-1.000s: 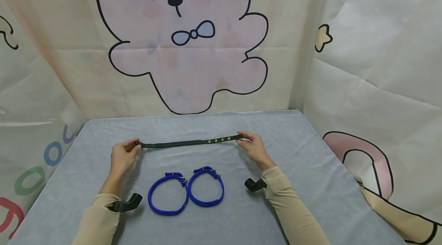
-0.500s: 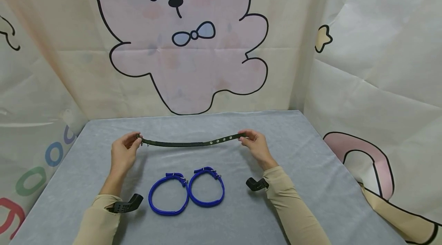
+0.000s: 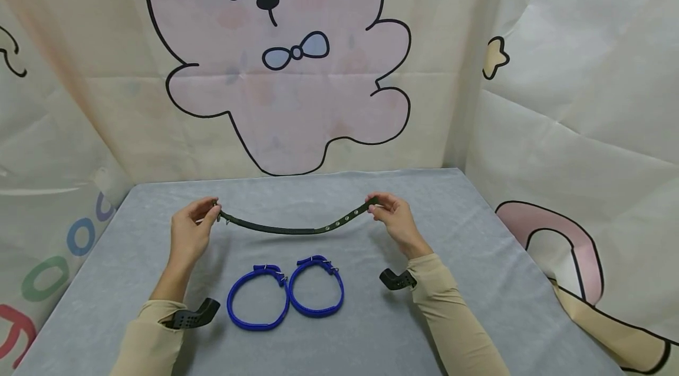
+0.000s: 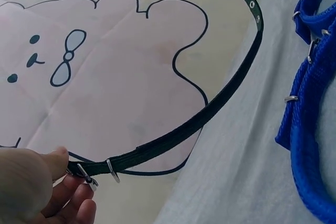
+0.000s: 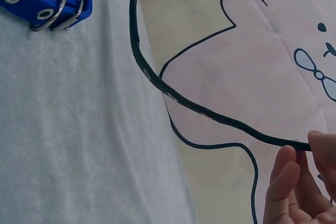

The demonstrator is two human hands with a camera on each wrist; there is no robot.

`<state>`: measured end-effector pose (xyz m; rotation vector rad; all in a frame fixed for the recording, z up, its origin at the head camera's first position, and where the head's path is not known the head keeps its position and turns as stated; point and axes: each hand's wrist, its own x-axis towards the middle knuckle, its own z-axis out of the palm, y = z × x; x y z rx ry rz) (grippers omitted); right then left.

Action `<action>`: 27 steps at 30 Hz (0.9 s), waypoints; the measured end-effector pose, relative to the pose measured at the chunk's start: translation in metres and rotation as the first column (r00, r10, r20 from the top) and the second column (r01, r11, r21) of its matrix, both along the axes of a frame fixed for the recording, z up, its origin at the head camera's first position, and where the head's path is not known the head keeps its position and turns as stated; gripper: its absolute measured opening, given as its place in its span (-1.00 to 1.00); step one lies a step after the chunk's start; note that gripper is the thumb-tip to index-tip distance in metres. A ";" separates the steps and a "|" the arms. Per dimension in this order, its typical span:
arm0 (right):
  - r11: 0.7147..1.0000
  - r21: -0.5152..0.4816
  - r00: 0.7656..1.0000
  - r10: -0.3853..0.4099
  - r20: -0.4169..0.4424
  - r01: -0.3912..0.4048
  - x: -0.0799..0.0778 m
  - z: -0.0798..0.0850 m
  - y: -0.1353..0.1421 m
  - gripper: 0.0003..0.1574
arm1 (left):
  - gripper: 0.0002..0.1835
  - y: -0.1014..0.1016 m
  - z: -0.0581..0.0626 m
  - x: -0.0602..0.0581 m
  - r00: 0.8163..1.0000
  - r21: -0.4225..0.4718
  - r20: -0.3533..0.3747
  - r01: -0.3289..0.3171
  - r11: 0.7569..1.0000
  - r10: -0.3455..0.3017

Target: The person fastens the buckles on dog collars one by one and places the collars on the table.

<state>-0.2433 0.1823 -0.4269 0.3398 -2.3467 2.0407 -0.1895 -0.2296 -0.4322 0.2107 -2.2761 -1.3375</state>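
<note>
A dark green collar (image 3: 281, 230) hangs in a sagging curve between my two hands, above the table. My left hand (image 3: 191, 231) pinches its buckle end, where metal rings (image 4: 113, 170) show in the left wrist view. Thumb and fingers of my right hand (image 3: 396, 223) pinch the other end, past a row of metal eyelets (image 3: 342, 220). Nearer to me, two blue collars lie on the table, each buckled into a loop: the left one (image 3: 258, 326) and the right one (image 3: 317, 312), side by side with their edges meeting.
A grey cloth (image 3: 339, 352) covers the table. Behind it hangs a curtain (image 3: 297, 128) printed with a bear, and a printed side curtain (image 3: 583, 128) stands on the right. Black wrist devices (image 3: 193, 315) sit at both cuffs.
The green collar was nearly straight and now sags in the middle. Both hands have risen slightly, still pinching its ends. The blue collars have stayed put.
</note>
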 end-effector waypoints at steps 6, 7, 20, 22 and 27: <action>1.000 0.003 1.000 0.012 -0.013 -0.012 0.003 0.007 -0.001 -0.61 | -0.68 0.004 0.006 0.001 1.000 0.003 -0.028 0.006 1.000 -0.006; 1.000 0.004 1.000 0.014 -0.014 -0.014 0.003 0.008 -0.001 -0.61 | -0.68 0.005 0.006 0.001 0.999 0.009 -0.035 0.006 1.000 -0.006; 0.997 0.040 0.997 0.071 -0.036 -0.070 0.010 0.016 -0.002 -0.54 | -0.74 0.014 0.016 0.006 0.994 0.011 -0.084 0.064 0.998 -0.063; 0.996 0.047 0.996 0.082 -0.039 -0.081 0.012 0.018 -0.002 -0.55 | -0.74 0.015 0.019 0.007 0.992 0.006 -0.097 0.085 0.996 -0.084; 0.993 0.058 0.993 0.107 -0.050 -0.104 0.016 0.022 -0.003 -0.58 | -0.73 0.020 0.025 0.012 0.979 0.018 -0.130 0.158 0.987 -0.154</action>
